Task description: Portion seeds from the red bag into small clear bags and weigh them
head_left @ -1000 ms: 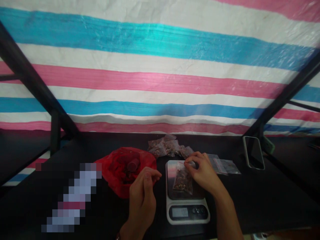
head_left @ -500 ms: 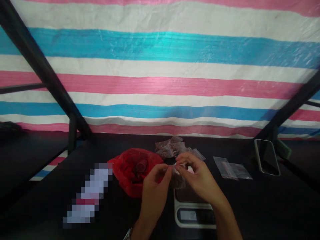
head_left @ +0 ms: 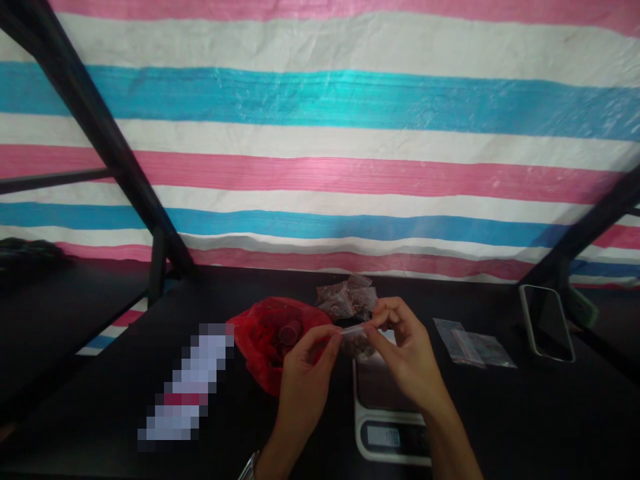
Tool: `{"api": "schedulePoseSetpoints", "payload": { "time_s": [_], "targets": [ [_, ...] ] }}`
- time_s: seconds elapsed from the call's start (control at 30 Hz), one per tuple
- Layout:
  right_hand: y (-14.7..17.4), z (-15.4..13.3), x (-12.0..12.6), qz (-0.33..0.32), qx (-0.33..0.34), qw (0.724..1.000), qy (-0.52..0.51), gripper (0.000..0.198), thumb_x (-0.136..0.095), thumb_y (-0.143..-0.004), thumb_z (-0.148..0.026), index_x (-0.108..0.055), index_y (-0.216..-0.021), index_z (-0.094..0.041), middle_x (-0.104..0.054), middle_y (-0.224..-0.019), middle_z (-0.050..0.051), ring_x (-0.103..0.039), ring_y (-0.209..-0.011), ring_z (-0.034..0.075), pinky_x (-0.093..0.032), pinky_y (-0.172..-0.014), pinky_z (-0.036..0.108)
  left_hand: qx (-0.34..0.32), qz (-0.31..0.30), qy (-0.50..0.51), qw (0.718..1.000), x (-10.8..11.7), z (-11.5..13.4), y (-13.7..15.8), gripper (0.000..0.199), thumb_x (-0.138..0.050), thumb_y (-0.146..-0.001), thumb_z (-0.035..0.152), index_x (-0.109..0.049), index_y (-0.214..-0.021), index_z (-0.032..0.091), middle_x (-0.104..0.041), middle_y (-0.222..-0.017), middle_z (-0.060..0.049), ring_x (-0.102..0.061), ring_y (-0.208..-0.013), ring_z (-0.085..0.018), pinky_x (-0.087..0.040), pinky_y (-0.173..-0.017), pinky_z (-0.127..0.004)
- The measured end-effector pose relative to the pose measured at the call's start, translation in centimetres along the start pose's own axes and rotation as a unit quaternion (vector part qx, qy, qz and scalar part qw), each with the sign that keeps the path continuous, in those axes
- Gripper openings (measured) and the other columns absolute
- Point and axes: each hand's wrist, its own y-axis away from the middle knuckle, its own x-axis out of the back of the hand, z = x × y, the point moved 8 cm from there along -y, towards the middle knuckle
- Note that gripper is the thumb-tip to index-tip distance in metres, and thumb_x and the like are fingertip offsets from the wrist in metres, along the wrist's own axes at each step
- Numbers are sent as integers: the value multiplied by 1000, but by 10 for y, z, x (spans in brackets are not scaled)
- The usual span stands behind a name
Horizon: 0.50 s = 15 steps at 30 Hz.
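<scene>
Between my two hands hangs a small clear zip bag [head_left: 357, 345] with brownish contents too blurred to name. My left hand [head_left: 311, 363] pinches the left end of its top edge between thumb and finger. At the other end of that edge, my right hand [head_left: 403, 353] pinches with thumb and forefinger. Under the bag and my right hand stands a digital kitchen scale [head_left: 370, 433], partly hidden by the hand and forearm. Left of the bag lies an open red plastic bag [head_left: 255, 357] with a small cup [head_left: 290, 332] in it.
Several filled zip bags [head_left: 345, 297] lie in a pile behind my hands. Flat, seemingly unfilled zip bags [head_left: 470, 343] and a phone [head_left: 547, 323] are on the black table [head_left: 525, 420] to the right. A blurred-out strip [head_left: 187, 383] lies left. Striped sheeting [head_left: 320, 173] hangs behind, between dark posts.
The zip bag's top edge is now stretched straighter between my hands, and my right hand has shifted slightly right. The whole view has moved a little, so everything on the table appears further right.
</scene>
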Motion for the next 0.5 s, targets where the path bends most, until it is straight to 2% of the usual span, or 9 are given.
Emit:
{"api": "schedulePoseSetpoints", "payload": {
  "time_s": [0.17,0.33,0.43,0.5],
  "targets": [
    [2,-2,-13,-52,-5,999,2,22,-71,-88,-25,-65,-110,-26,-66,-89,-2,-62,-86,18,-46,-83,32,-35,0,17,999,1,4,1,17,-80,-84,38,-81,-85,21,-79,-95,-5,-72,-92,-20,-57,-88,-31],
    [4,-7,-13,-10,8,1000,18,9,-70,-82,-19,-63,-86,-24,-61,-79,-3,-58,-76,17,-46,-72,29,-62,-20,3,998,-4,11,4,18,-79,-87,36,-77,-79,21,-76,-93,-5,-72,-92,-20,-57,-88,-32],
    [3,-12,-12,-18,21,1000,7,11,-72,-80,-19,-63,-80,-24,-60,-79,-2,-58,-75,16,-46,-70,28,-69,-10,-23,997,-3,14,6,19,-76,-90,40,-79,-87,21,-78,-95,-6,-73,-94,-21,-58,-90,-34],
    [-1,-10,-4,1,6,1000,-7,11,-76,-81,-24,-64,-82,-23,-61,-77,-2,-58,-73,16,-47,-68,28,-81,26,-37,996,4,16,7,25,-76,-90,43,-79,-103,22,-80,-106,-7,-73,-101,-23,-58,-94,-36]
  ]
}}
